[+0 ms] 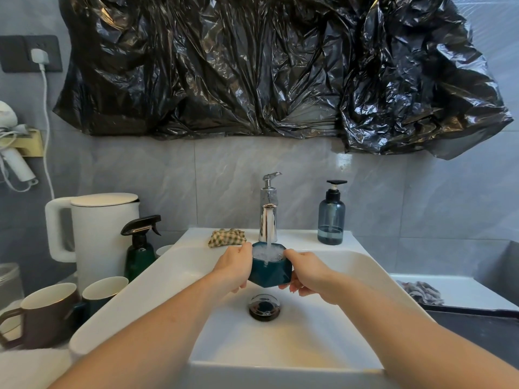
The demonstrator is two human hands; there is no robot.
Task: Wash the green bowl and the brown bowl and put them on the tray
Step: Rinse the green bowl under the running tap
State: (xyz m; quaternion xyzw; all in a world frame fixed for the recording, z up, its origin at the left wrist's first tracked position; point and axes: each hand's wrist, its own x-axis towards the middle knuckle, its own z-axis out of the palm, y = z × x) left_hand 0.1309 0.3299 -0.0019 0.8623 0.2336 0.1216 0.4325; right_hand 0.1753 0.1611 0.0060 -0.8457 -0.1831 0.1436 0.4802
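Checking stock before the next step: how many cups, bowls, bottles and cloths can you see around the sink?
Cups: 2, brown cup and dark cup
Bowls: 1, green bowl
Bottles: 3, spray bottle, blue pump bottle, silver pump bottle
Cloths: 2, checked cloth, grey cloth
Total: 8

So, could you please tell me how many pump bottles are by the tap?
2: a silver pump bottle behind the tap, and a blue pump bottle to its right.

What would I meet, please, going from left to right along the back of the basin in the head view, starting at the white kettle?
White kettle → green spray bottle → checked cloth → chrome tap, its water running into the green bowl → blue pump bottle.
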